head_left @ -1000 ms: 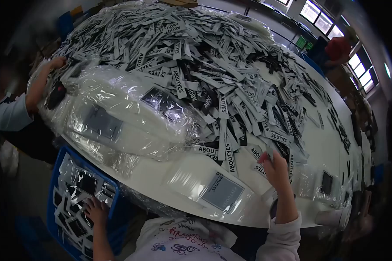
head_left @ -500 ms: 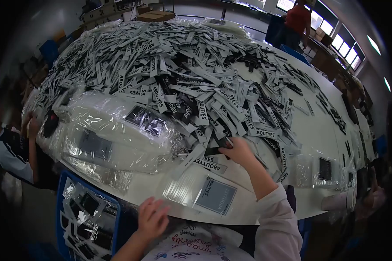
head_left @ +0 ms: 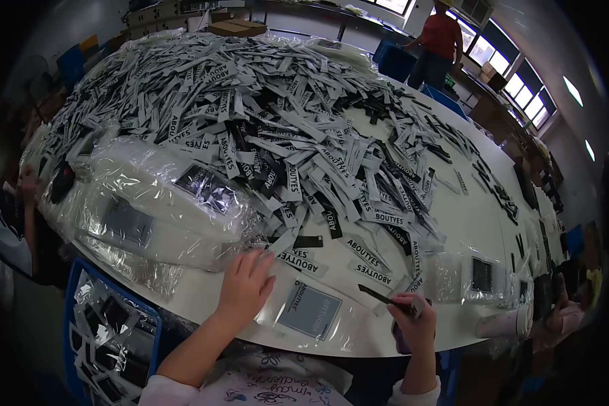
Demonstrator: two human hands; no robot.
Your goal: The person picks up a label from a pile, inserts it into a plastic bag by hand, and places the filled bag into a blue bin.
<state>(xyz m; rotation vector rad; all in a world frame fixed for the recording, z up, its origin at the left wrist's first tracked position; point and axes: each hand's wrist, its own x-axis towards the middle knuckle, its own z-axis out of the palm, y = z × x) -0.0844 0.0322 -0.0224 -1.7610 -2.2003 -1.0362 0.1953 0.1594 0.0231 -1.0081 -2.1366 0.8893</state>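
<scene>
Right hand (head_left: 413, 312) gripping thin black strip (head_left: 379, 295). Left hand (head_left: 245, 287) open, fingers spread, over left edge of printed plastic bag (head_left: 309, 310) on counter (head_left: 203, 298).

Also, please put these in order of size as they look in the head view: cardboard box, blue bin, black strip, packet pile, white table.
Largest to smallest:
White table
Packet pile
Blue bin, partly outside the picture
Cardboard box
Black strip in the right hand
</scene>
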